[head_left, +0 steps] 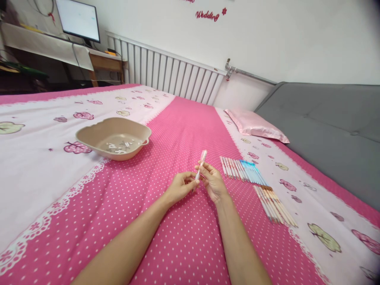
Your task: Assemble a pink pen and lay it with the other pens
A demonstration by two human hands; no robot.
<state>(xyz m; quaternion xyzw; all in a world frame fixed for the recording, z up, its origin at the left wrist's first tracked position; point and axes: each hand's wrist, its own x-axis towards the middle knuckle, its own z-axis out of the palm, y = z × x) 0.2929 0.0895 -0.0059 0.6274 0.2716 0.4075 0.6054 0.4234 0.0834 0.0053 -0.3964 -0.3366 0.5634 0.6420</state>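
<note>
Left hand (182,188) and right hand (213,183) pinch one pen (203,157); two pen groups (252,174) and one basin (124,127) rest nearby.

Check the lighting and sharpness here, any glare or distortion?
Head view: soft, fairly even light; the monitor glows nearly white, its contents unreadable; the radiator runs aslant and the upper right corner darkens; the pen in the left hand and right hand looks slightly soft.

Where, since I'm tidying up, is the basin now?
In the head view, the basin sits on the bed at left, beyond the left hand, with small white pieces inside.
</note>
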